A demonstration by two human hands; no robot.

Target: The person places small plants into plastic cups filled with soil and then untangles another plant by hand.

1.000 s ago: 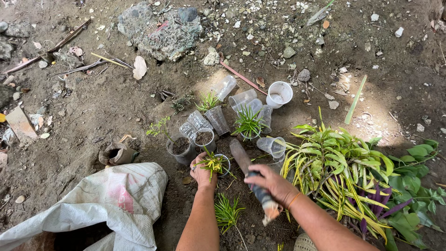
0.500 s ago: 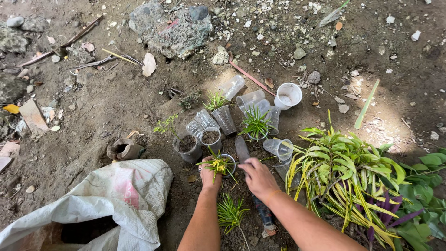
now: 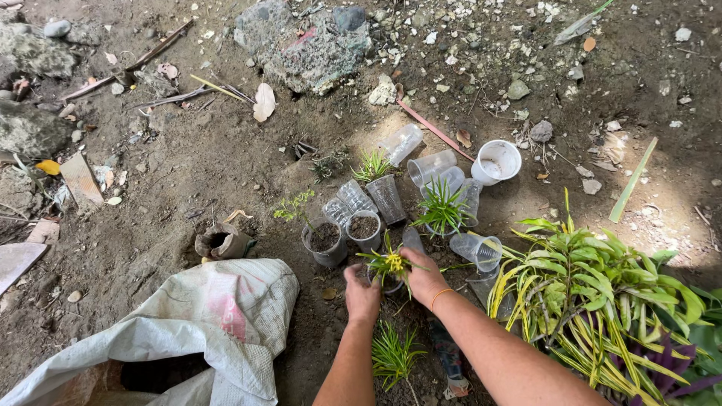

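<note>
A small clear plastic cup holding a yellow-green seedling (image 3: 389, 265) stands on the dirt at centre. My left hand (image 3: 361, 293) cups its near left side with curled fingers. My right hand (image 3: 425, 274), with a thin orange band on the wrist, presses against its right side. A dark-handled hand tool (image 3: 450, 365) lies on the ground under my right forearm. Another small grassy seedling (image 3: 392, 352) lies loose between my forearms.
Two soil-filled cups (image 3: 325, 240) (image 3: 365, 228) and planted cups (image 3: 440, 210) stand just beyond, with empty clear cups (image 3: 431, 166) and a white cup (image 3: 496, 160) behind. A heap of yellow-green plants (image 3: 594, 293) lies right, a white sack (image 3: 188, 323) left, a rock (image 3: 301, 45) far back.
My right hand has put down the dark-handled tool it held and moved up onto the seedling cup beside my left hand.
</note>
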